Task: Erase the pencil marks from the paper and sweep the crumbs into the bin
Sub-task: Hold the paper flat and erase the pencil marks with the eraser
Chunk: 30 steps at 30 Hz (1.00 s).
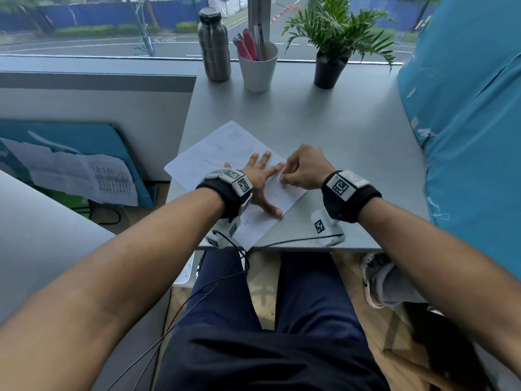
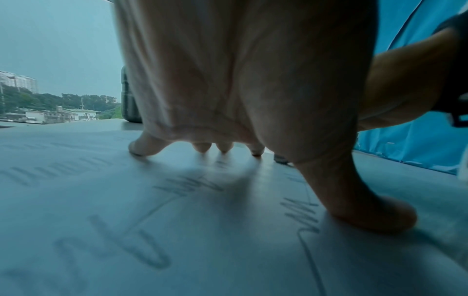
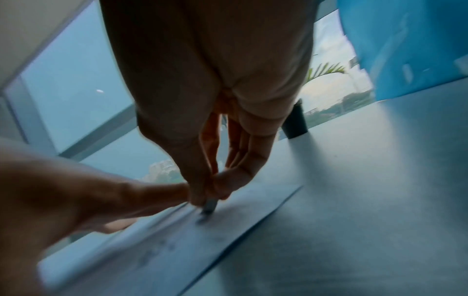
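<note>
A sheet of paper (image 1: 225,162) lies at an angle on the grey desk (image 1: 324,131), near its front edge, with faint pencil marks (image 2: 106,244) scattered over it. The left hand (image 1: 260,176) lies flat on the paper, fingers (image 2: 145,147) spread and straight, its grip loose and holding nothing; the thumb presses near the sheet's lower right edge. Just to its right, touching the tip of one left finger, the right hand (image 1: 306,167) hovers low over the paper with its grip pinched tight around a small eraser (image 3: 209,206), thumb and fingertips curled about it, and the eraser's end meets the sheet close to its right edge.

Along the back of the desk, by the window, stand a steel bottle (image 1: 213,46), then a white cup (image 1: 258,69) holding pens, then a potted plant (image 1: 332,52). A blue plastic sheet (image 1: 473,122) hangs along the desk's right side.
</note>
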Available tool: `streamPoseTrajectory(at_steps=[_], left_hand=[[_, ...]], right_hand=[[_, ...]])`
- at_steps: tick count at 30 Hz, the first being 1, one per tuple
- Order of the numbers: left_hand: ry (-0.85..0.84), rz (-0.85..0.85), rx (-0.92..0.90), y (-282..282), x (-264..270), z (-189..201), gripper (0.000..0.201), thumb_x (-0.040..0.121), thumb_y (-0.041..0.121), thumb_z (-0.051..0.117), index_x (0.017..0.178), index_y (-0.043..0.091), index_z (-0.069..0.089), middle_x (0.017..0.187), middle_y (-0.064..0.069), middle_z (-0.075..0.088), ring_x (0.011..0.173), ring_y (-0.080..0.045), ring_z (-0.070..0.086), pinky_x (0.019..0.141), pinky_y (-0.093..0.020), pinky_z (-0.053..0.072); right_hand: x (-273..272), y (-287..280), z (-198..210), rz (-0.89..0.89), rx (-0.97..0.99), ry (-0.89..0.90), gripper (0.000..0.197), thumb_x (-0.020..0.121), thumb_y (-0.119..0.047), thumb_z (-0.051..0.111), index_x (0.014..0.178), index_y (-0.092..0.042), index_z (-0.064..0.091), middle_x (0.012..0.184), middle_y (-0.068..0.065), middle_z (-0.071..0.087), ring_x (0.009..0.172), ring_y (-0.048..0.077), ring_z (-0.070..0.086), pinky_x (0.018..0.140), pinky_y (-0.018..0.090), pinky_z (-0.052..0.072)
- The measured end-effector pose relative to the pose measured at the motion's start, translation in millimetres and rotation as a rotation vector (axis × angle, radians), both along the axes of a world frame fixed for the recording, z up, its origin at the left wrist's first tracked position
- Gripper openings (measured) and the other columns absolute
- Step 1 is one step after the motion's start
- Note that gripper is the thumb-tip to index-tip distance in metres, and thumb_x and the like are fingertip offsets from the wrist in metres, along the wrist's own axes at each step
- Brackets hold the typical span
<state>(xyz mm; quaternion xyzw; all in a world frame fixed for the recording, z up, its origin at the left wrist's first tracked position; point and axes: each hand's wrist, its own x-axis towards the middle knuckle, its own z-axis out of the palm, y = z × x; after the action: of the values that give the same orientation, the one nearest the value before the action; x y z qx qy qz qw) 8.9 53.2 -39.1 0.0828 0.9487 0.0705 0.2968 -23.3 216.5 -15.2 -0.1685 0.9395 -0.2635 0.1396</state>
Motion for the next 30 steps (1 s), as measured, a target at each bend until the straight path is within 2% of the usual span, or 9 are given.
streamPoseTrajectory(at_steps=[2,5,9,13,17,20,24,28,30], left_hand=[[-0.006,-0.001,-0.003,0.4,0.6,0.7,0.137,0.047,0.079,0.075,0.148,0.049,-0.012,0.156,0.011,-0.031,0.145,-0.020,-0.026,0.101,-0.078,-0.001],[-0.001,-0.001,-0.005,3.0,-0.3,2.2,0.135,0.050,0.077,0.076,0.147,0.050,-0.014,0.156,0.011,-0.031,0.145,-0.020,-0.026,0.102,-0.078,0.000],[0.002,0.006,0.001,1.2,1.2,2.4,0.136,0.048,0.079,0.075,0.148,0.049,-0.012,0.157,0.011,-0.030,0.146,-0.020,-0.025,0.102,-0.078,0.000],[0.004,0.003,-0.012,3.4,0.2,3.2,0.136,0.050,0.078,0.075,0.148,0.048,-0.014,0.157,0.010,-0.030,0.146,-0.020,-0.025,0.102,-0.079,0.001],[0.000,0.006,-0.001,2.8,1.0,3.5,0.137,0.048,0.079,0.075,0.149,0.048,-0.013,0.157,0.010,-0.030,0.146,-0.020,-0.025,0.102,-0.078,0.000],[-0.002,0.012,-0.005,5.0,-0.4,2.4,0.137,0.049,0.078,0.075,0.148,0.049,-0.014,0.156,0.011,-0.031,0.145,-0.020,-0.026,0.102,-0.079,0.001],[-0.002,0.013,0.020,1.8,0.5,0.2,0.138,0.045,0.080,0.075,0.147,0.051,-0.013,0.156,0.012,-0.031,0.145,-0.020,-0.027,0.101,-0.079,-0.002],[-0.004,0.011,-0.004,3.7,-0.6,2.0,0.137,0.048,0.079,0.075,0.148,0.049,-0.014,0.156,0.011,-0.031,0.145,-0.020,-0.026,0.101,-0.079,0.000],[-0.004,0.015,0.006,2.7,-0.2,1.3,0.137,0.047,0.079,0.075,0.147,0.050,-0.014,0.156,0.011,-0.031,0.145,-0.020,-0.026,0.101,-0.079,-0.001]], right_hand=[[0.8,-0.4,0.9,0.029,0.009,-0.039,0.008,0.070,-0.018,0.081,0.076,-0.013,0.078,0.063,0.000,0.069,0.048,-0.001,0.057,0.065,0.021,0.053],[-4.1,5.1,1.4,-0.106,-0.032,0.019,0.008,0.072,-0.020,0.080,0.075,-0.013,0.078,0.060,-0.004,0.066,0.059,0.003,0.057,0.066,0.017,0.046],[10.1,-4.1,1.7,0.060,0.017,-0.056,0.007,0.069,-0.017,0.081,0.073,-0.013,0.078,0.063,0.001,0.070,0.048,0.001,0.057,0.057,0.018,0.051],[0.3,4.2,2.4,-0.094,-0.022,0.016,0.007,0.071,-0.019,0.081,0.074,-0.013,0.078,0.063,-0.002,0.068,0.061,0.006,0.059,0.066,0.019,0.049],[20.8,-5.3,4.5,0.108,0.031,-0.046,0.007,0.071,-0.016,0.081,0.075,-0.012,0.078,0.065,0.000,0.069,0.054,0.004,0.058,0.066,0.022,0.053],[8.9,3.4,1.2,-0.090,-0.032,0.003,0.008,0.069,-0.020,0.082,0.075,-0.015,0.078,0.065,0.000,0.070,0.062,0.009,0.062,0.069,0.021,0.053],[29.2,-6.2,-3.0,0.073,0.000,-0.007,0.008,0.071,-0.017,0.080,0.076,-0.011,0.079,0.074,0.004,0.074,0.067,0.012,0.065,0.065,0.017,0.049],[13.4,5.3,0.3,-0.104,-0.024,0.018,0.009,0.072,-0.018,0.080,0.078,-0.012,0.079,0.072,0.003,0.072,0.072,0.010,0.062,0.069,0.016,0.045],[20.3,0.7,-1.6,-0.040,-0.005,0.014,0.006,0.073,-0.015,0.078,0.078,-0.011,0.078,0.074,0.005,0.073,0.067,0.009,0.062,0.061,0.013,0.045]])
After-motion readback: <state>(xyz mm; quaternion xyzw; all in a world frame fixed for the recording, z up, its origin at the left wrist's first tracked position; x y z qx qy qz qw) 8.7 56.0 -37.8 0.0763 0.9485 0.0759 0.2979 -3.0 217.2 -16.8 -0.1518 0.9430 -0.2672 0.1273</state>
